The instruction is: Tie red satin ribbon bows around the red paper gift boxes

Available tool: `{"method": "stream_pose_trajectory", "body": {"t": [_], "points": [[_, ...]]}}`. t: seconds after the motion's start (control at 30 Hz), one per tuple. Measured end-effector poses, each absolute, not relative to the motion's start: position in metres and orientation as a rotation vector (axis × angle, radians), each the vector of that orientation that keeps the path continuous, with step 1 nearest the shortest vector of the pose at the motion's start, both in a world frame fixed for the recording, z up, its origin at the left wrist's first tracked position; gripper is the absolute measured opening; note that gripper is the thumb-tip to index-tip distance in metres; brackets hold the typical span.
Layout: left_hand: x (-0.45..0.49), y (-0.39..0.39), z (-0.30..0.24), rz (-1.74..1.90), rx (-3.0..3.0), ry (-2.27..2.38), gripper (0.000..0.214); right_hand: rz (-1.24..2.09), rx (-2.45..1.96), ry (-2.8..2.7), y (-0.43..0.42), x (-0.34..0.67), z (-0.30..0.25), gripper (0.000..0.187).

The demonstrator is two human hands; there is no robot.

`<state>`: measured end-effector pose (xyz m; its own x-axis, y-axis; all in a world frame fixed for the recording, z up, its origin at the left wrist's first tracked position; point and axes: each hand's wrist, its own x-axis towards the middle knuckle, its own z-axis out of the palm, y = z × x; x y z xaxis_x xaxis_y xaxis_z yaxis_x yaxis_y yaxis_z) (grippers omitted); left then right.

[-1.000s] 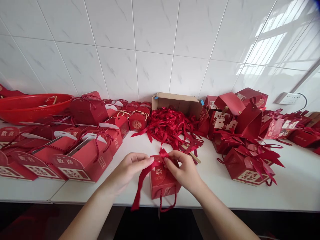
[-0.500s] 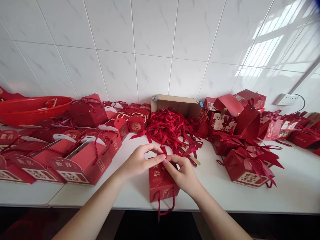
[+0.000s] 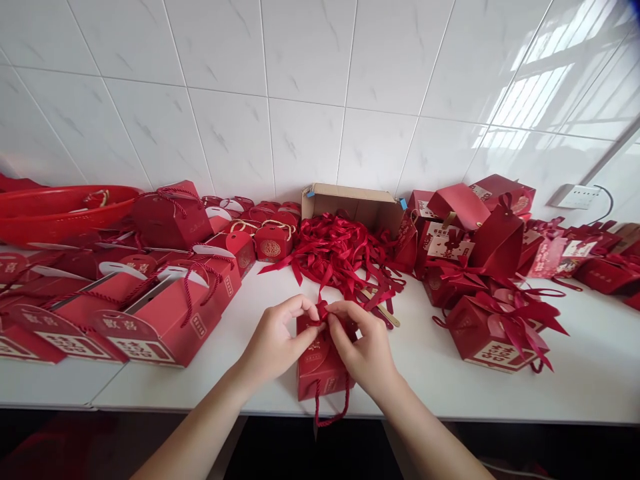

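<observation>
In front of me a red gift box [image 3: 313, 381] with gold characters stands near the table's front edge. Its twisted rope handle [image 3: 332, 421] hangs over that edge. Above the box top, my left hand [image 3: 281, 337] pinches a red ribbon [image 3: 323, 311] between thumb and fingers. My right hand [image 3: 357, 337] closes on the same ribbon from the other side, thumb and fingertips meeting at a small loop or knot. My fingers partly hide the ribbon and the box's upper right side.
A heap of red ribbons [image 3: 345, 250] spills from an open cardboard carton [image 3: 360, 193]. Several handled boxes [image 3: 165, 307] fill the left, with a red basin [image 3: 65, 207] behind. Ribbon-tied boxes [image 3: 495, 327] stand on the right, near a wall socket [image 3: 575, 197].
The ribbon between my fingers has bunched into a tighter loop or knot. My hands have shifted slightly, and the camera view has moved a little; the box stays in place.
</observation>
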<state>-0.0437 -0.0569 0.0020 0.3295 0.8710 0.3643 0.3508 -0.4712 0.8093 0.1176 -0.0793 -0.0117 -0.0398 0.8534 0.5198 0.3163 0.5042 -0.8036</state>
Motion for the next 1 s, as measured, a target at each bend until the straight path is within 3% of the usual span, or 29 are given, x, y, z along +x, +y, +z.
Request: {"method": "stream_pose_trajectory", "body": {"t": [0.4,0.6,0.83,1.0], "points": [[-0.049,-0.059,0.011,1.028,2.11,1.068,0.012,0.456,-1.103,-1.713,-0.084,0.129,-0.014,0.016],[-0.046,-0.059,0.007,1.084,2.091,1.072,0.006,0.762,-1.125,-1.663,-0.082,0.13,-0.011,0.017],[-0.046,-0.056,0.007,1.067,2.008,1.068,0.002,0.711,-1.154,-1.697,-0.081,0.129,-0.011,0.015],[-0.044,-0.051,0.005,1.059,1.917,1.001,0.004,0.944,-1.112,-1.73,-0.076,0.131,-0.008,0.024]]}}
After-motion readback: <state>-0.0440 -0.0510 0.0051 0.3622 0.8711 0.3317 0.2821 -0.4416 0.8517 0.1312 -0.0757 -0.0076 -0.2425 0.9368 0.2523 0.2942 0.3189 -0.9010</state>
